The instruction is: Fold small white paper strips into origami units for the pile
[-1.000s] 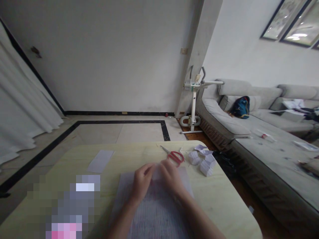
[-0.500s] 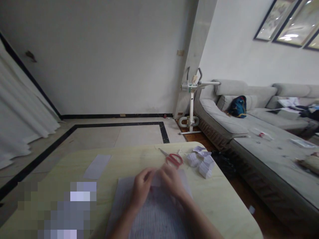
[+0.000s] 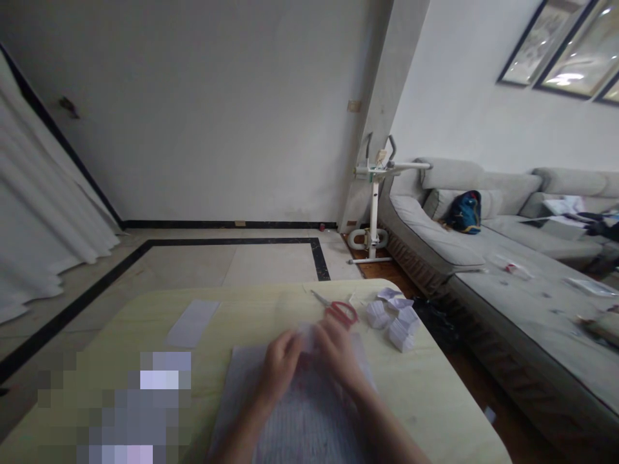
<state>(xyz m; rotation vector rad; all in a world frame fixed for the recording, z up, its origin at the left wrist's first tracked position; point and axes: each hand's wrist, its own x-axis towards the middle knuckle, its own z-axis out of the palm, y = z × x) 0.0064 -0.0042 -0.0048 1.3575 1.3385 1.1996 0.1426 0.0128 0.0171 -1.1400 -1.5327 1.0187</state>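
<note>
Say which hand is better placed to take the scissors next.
Probably the right hand: it is nearer the red-handled scissors, which lie just beyond its fingers; the left hand is farther away.

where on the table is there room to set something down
Bare tabletop: between the white strip and scissors; right of the large sheet, nearer than the folded papers. Crowded: far right, with scissors by the right hand.

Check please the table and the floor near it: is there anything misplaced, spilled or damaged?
A small pale scrap lies on the floor, right of the table, perhaps dropped. Black plastic lies loosely between the table and the sofa, like something left behind. I see no spill or clear damage.
</note>
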